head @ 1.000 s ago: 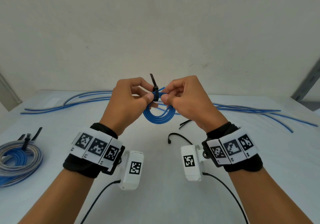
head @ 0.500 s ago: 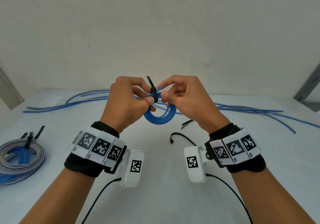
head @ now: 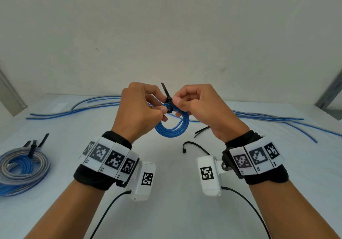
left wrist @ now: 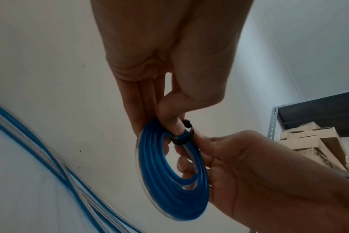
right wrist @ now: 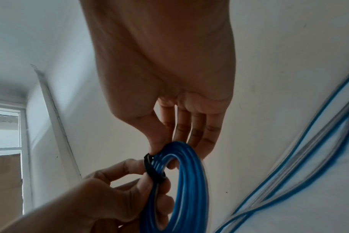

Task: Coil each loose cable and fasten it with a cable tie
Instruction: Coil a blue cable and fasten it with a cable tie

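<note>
A small blue cable coil [head: 171, 127] hangs in the air above the white table [head: 170, 192], held between both hands. A black cable tie [head: 169, 103] wraps the top of the coil, its tail sticking up. My left hand [head: 142, 113] pinches the coil just left of the tie. My right hand [head: 199, 109] pinches it just right of the tie. In the left wrist view the blue coil [left wrist: 169, 173] carries the tie loop [left wrist: 182, 138] under my thumb. In the right wrist view the tie [right wrist: 152, 170] crosses the coil [right wrist: 187, 189].
A tied bundle of blue and grey cable [head: 20, 168] lies at the left. Loose blue cables [head: 268, 118] stretch along the back of the table. Spare black ties [head: 194, 145] lie right of centre. A metal shelf with cardboard boxes [left wrist: 313, 145] stands at the right.
Both hands and the coil have risen slightly and shifted a little. The tie's tail still sticks up, and both pinches hold as before.
</note>
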